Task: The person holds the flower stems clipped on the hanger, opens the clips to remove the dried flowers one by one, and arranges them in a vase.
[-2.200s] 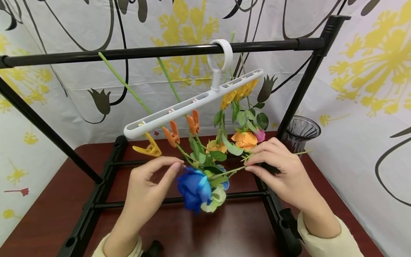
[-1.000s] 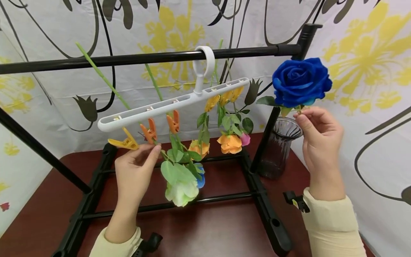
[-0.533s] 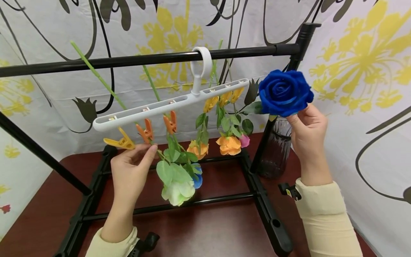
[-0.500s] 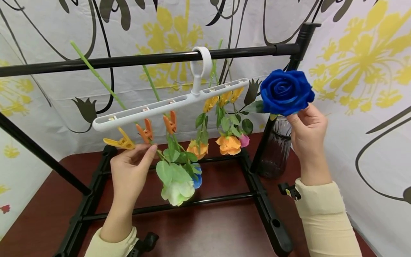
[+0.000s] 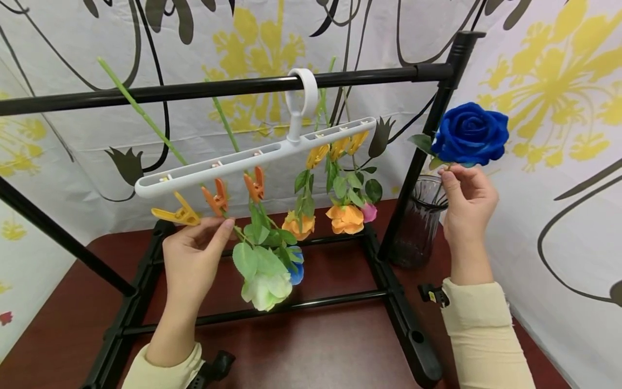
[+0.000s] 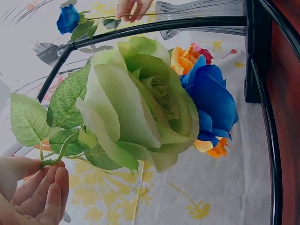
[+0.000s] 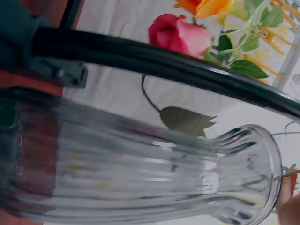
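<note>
Blue rose (image 5: 470,134), likely light, soft-petalled; best held by its stem (image 7: 290,174), as right hand (image 5: 469,202) pinches; left hand (image 5: 193,256) pinches green rose (image 5: 267,290) likewise.

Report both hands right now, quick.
Left hand: holding the green rose, pinched by its stem.
Right hand: holding a blue rose, pinched by its stem.
</note>
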Tool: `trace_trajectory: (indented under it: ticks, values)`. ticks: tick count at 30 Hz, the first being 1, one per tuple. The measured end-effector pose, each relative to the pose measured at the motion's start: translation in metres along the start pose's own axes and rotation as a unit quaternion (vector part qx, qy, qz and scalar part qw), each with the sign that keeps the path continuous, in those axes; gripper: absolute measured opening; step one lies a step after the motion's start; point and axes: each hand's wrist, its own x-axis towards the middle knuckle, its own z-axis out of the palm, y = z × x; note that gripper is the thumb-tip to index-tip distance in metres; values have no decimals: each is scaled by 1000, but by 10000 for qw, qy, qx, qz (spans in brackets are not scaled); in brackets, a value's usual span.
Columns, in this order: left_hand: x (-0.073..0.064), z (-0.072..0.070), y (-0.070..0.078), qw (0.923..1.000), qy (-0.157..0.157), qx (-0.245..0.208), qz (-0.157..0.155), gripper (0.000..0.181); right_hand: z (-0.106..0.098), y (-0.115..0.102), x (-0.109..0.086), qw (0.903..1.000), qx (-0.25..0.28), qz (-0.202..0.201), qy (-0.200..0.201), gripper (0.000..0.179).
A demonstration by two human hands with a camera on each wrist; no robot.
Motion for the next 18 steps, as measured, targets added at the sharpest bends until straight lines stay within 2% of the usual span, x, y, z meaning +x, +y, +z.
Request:
trace_trajectory:
  ticks: [4,7,14,18]
  values:
    - [0,-1,-1,9999,59,103,6,14,-9,3,0,9926,-1179,-101,277,6]
    - [0,-1,-1,9999,76,122,-11,14,-14,5,2,9855,-1628,48,481,6]
    - [0,-1,-3,9999,74,84,22,14,-22,6,7,9575,-2759,409,740,3]
    - [0,0,-4,10000,55,46,31,14,-27,10,12,9369,-3385,398,773,6]
